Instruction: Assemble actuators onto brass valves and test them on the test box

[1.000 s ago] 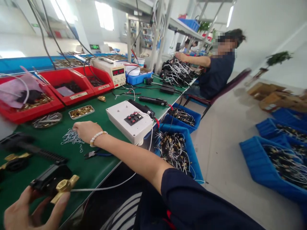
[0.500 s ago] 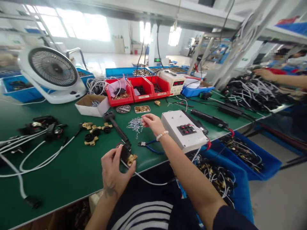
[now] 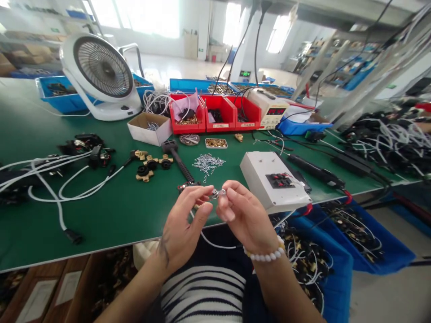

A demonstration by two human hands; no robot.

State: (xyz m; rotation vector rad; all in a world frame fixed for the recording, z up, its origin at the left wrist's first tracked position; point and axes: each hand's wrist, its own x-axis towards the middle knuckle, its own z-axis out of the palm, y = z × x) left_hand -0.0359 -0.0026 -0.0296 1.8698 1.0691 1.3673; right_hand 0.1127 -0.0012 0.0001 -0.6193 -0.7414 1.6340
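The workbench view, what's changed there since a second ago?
The right hand has moved back from the wire pins toward the left hand, pinching a small shiny piece. The left hand now reaches toward that piece; whether it released the black part is hidden. Red bins, fan and brass fittings stayed put.

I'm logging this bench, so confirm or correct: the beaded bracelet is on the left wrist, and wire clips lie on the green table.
Wrong wrist: the head view shows the beaded bracelet on the right wrist. Wire clips do lie on the green table.
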